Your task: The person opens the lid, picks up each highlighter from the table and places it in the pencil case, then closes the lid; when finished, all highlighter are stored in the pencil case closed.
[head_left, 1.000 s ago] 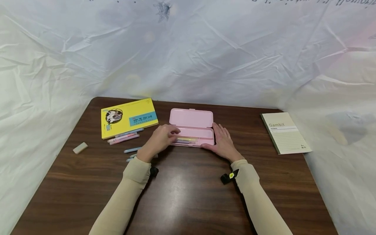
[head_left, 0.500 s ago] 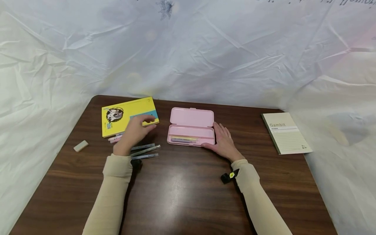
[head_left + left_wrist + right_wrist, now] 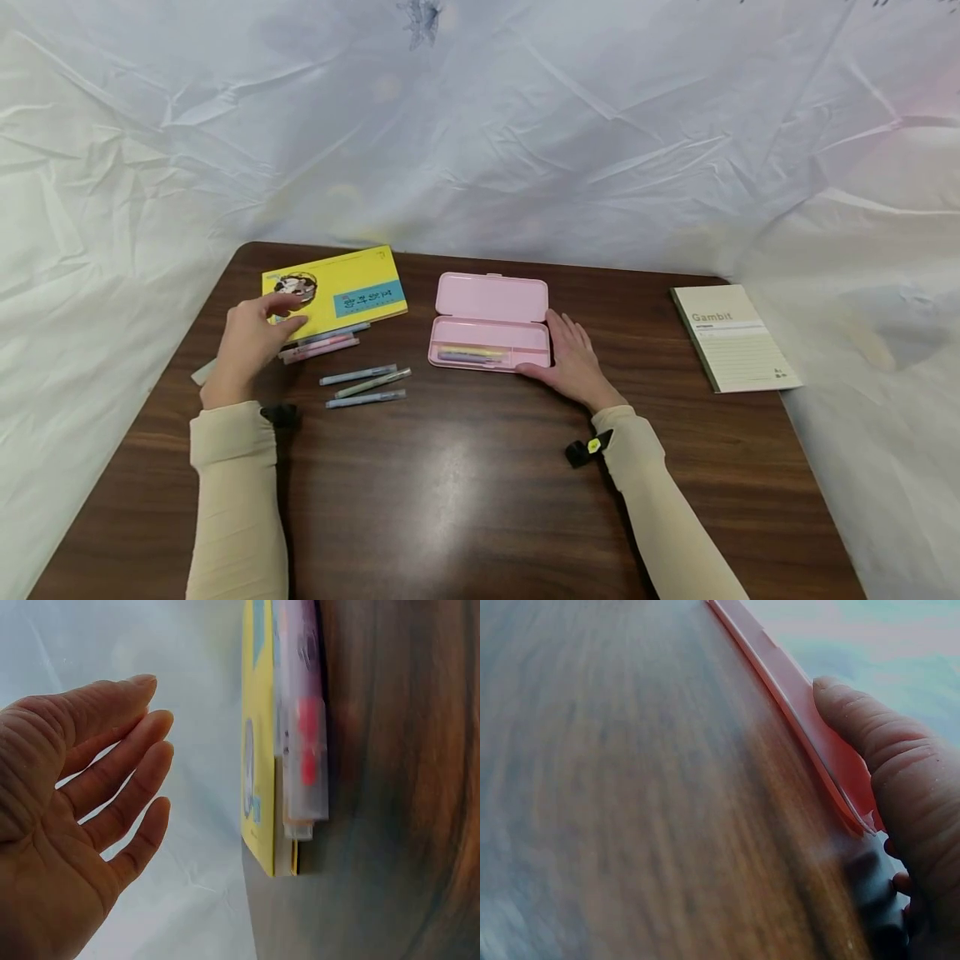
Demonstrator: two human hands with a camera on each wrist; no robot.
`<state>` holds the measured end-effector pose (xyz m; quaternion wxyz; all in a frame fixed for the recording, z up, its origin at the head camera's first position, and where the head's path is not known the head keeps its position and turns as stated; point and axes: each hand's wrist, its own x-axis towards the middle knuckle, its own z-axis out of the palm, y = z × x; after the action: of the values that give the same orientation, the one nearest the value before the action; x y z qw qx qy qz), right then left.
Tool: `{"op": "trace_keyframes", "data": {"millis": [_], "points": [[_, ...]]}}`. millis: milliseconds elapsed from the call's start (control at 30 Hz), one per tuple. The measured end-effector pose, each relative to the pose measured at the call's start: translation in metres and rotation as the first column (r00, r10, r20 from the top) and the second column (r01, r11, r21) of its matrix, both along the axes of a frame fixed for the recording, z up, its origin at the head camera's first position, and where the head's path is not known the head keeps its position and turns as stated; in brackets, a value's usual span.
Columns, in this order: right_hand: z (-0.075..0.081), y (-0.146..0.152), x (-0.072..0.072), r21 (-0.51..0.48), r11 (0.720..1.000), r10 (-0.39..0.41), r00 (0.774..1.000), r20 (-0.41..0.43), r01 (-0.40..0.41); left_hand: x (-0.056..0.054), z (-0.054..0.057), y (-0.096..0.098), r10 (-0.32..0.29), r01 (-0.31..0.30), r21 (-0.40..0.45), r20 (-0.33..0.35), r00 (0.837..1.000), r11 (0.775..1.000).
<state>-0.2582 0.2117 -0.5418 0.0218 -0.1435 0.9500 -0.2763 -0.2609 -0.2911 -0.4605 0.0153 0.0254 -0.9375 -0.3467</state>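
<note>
My left hand hovers by the near left corner of a yellow book, fingers loosely bent and holding nothing. Pink and blue pens lie along that book's front edge; a pink one shows in the left wrist view. Past the left wrist, an eraser is partly covered. At the right end of an open pink pencil case, my right hand rests with its fingers straight along the side. Its thumb touches the front rim. Several pens lie in the case's front compartment.
Three pens, pale blue, green and blue, lie on the dark wooden table left of the case. A Gambit notebook lies at the right edge. A pale cloth hangs behind.
My left hand has moved left from the pencil case, past the loose pens, to the yellow book's near corner. The right hand stays at the case.
</note>
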Motion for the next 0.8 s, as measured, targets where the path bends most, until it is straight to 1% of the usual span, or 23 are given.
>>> {"op": "trace_keyframes", "data": {"millis": [167, 367, 533, 800], "points": [[-0.001, 0.001, -0.001, 0.010, 1.000, -0.005, 1.000, 0.001, 0.005, -0.006, -0.005, 0.005, -0.043, 0.044, -0.019, 0.055, 0.998, 0.999], [-0.002, 0.000, -0.002, 0.003, 1.000, -0.005, 1.000, 0.007, 0.005, -0.012, -0.013, 0.015, -0.111, 0.114, -0.019, 0.107, 0.988, 0.993], [-0.003, 0.000, -0.003, 0.005, 1.000, -0.006, 1.000, 0.005, 0.006, -0.014, -0.018, 0.019, -0.160, 0.164, -0.027, 0.102, 0.982, 0.986], [-0.002, 0.000, -0.001, 0.007, 1.000, -0.006, 1.000, 0.001, 0.006, -0.015, -0.023, 0.021, -0.179, 0.183, -0.022, 0.111, 0.977, 0.983]]}}
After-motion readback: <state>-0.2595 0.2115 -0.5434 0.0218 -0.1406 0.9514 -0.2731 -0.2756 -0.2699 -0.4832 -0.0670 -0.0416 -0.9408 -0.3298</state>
